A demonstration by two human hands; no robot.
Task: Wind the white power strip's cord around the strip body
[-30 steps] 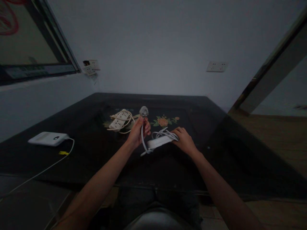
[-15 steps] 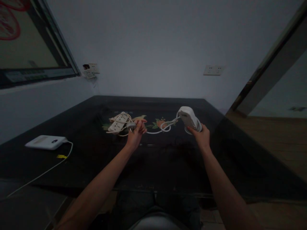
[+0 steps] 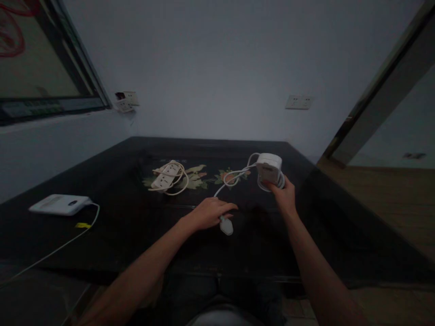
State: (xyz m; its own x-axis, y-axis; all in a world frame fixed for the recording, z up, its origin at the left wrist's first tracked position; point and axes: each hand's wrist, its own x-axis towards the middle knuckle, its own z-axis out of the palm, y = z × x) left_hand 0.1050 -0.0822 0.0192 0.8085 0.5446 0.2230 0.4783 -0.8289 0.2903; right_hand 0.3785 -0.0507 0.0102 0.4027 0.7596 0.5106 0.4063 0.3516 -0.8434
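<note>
My right hand (image 3: pixel 284 192) grips a white power strip (image 3: pixel 268 170) with its cord looped round it, held tilted above the dark table. From it a white cord (image 3: pixel 232 177) runs in a loose loop toward my left hand (image 3: pixel 212 212). My left hand is closed on that cord just behind the plug (image 3: pixel 226 226), which hangs out below the fingers. Its fingertips are partly hidden. Beyond my left hand, a second power strip (image 3: pixel 166 176) lies on the table, wrapped in its own cream cord.
A white power bank-like box (image 3: pixel 59 204) with a cable (image 3: pixel 64 246) and yellow tag (image 3: pixel 83 225) lies at left. Wall sockets (image 3: pixel 299 102) are behind the table (image 3: pixel 204 145); another socket (image 3: pixel 125 102) hangs loose in the left corner beside a window.
My left hand has moved right and toward me, bringing the plug and cord away from the second power strip. My right hand has turned the held strip slightly.
</note>
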